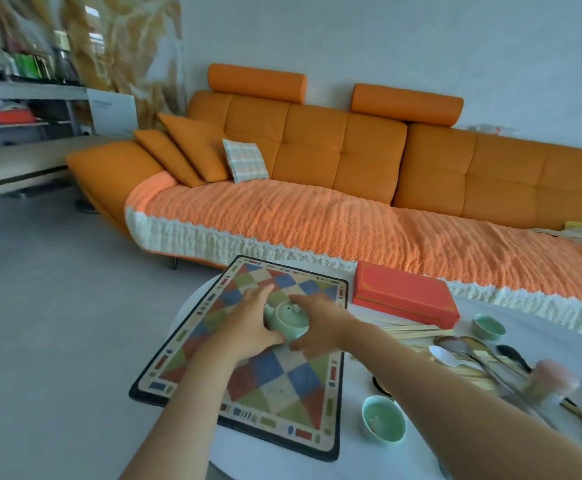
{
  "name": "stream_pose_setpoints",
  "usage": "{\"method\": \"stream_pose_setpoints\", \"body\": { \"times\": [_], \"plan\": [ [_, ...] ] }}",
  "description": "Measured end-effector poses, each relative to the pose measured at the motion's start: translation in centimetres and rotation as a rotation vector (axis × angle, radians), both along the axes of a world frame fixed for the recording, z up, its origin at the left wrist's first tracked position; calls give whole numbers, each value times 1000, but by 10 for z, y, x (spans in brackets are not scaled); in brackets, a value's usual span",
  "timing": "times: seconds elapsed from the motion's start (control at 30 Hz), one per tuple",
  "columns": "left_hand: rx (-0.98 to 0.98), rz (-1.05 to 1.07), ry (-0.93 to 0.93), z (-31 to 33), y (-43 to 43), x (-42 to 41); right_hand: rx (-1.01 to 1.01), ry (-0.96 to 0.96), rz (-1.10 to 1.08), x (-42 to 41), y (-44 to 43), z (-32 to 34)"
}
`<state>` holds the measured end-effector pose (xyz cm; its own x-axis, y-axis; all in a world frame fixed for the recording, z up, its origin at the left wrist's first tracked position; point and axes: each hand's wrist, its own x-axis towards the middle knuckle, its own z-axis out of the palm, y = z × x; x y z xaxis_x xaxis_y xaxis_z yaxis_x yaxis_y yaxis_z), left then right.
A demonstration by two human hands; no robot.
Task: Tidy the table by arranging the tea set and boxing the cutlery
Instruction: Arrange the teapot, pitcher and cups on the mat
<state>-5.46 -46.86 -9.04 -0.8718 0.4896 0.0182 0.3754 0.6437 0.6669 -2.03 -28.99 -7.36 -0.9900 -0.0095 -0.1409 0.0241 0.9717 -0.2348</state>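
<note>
A round white tabletop (pixel 358 455) stands on a grey floor (pixel 57 289) in front of a long orange sofa (pixel 351 157), whose seat is draped with an orange-and-cream throw (pixel 300 220). A grey shelf unit (pixel 22 109) with blurred items stands against the far left wall.

A checkered mat (pixel 282 386) with a dark border lies on the left part of the tabletop. The pale green teapot (pixel 287 320) sits near the mat's middle, between the 2 hands. The left hand (pixel 248 323) cups its left side: the fingers (pixel 261 296) reach forward along the pot, close together, and the thumb curves round the near base. The right hand (pixel 320 327) wraps the right side, its fingers (pixel 305 301) curved over the top edge and its thumb tucked at the near base.

Right of the mat lies a closed red box (pixel 403 296), with loose chopsticks (pixel 410 330) just in front of it and several spoons (pixel 455 355) further right. 1 green cup (pixel 488 326) stands beyond the spoons, another cup (pixel 383 422) near the mat's right edge.
</note>
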Motion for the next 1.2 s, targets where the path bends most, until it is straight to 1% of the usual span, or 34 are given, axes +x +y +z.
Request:
{"method": "stream_pose_setpoints", "body": {
  "times": [0.1, 0.2, 0.4, 0.53, 0.57, 0.7, 0.9, 1.0, 1.1, 1.2],
  "plan": [
    [-7, 14, 47, -3, 7, -8, -42, 25, -29, -4, 10, -7],
    [-83, 36, 69, -4, 10, -13, -112, 42, -50, -7, 14, -10],
    [-215, 176, 85, -14, 3, -25, -183, 86, -101, -26, 9, -13],
    [-391, 124, 61, -27, -4, -35, -174, 111, -155, -57, 3, -14],
    [-406, 103, 51, -30, -6, -37, -167, 112, -153, -66, 2, -14],
    [-364, 69, 35, -33, -11, -44, -139, 120, -133, -101, -8, -13],
    [-334, 54, 25, -32, -15, -52, -153, 144, -135, -145, -27, -15],
    [-319, 56, 14, -32, -16, -55, -168, 150, -155, -150, -29, -17],
    [-315, 62, 23, -30, -15, -54, -138, 142, -142, -145, -28, -16],
    [-245, 99, 51, -26, -11, -49, -137, 197, -139, -130, -25, -13]
  ]
}}
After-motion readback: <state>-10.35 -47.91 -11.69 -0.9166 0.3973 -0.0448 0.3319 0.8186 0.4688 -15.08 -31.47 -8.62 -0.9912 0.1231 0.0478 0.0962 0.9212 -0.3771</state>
